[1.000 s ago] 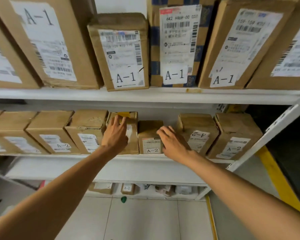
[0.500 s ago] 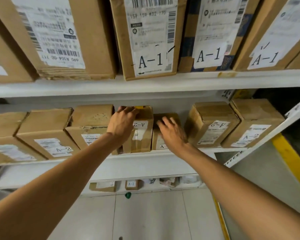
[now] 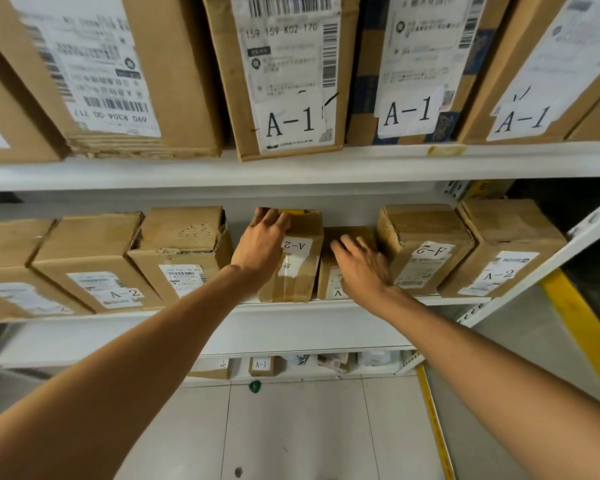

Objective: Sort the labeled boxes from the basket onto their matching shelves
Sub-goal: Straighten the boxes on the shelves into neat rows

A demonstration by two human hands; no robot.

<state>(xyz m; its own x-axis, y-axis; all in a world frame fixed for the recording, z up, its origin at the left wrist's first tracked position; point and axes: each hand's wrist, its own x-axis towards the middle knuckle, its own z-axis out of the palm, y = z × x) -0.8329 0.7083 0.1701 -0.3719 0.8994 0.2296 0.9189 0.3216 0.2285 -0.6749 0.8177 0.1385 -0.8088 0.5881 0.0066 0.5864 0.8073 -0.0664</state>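
A tall cardboard box labelled A-2 point(image 3: 300, 271) stands upright on the middle shelf point(image 3: 309, 332), among other A-2 boxes. My left hand point(image 3: 262, 240) holds it at its upper left corner, with the fingers curled over the top edge. Just to its right sits a shorter A-2 box point(image 3: 328, 282), mostly hidden behind my right hand point(image 3: 361, 268). That hand lies on the short box's front and top with fingers spread and looks blurred. The basket is out of view.
The upper shelf point(image 3: 326, 164) carries large boxes marked A-1 point(image 3: 288, 81). More A-2 boxes stand at left point(image 3: 97, 268) and right point(image 3: 426, 251) on the middle shelf. Small parcels lie on the bottom shelf point(image 3: 260, 365). A yellow floor line point(image 3: 582, 334) runs at right.
My view has come closer to the middle shelf. My left hand has slid from the tall box's face up to its top corner and curled over it. My right hand stays on the short box.
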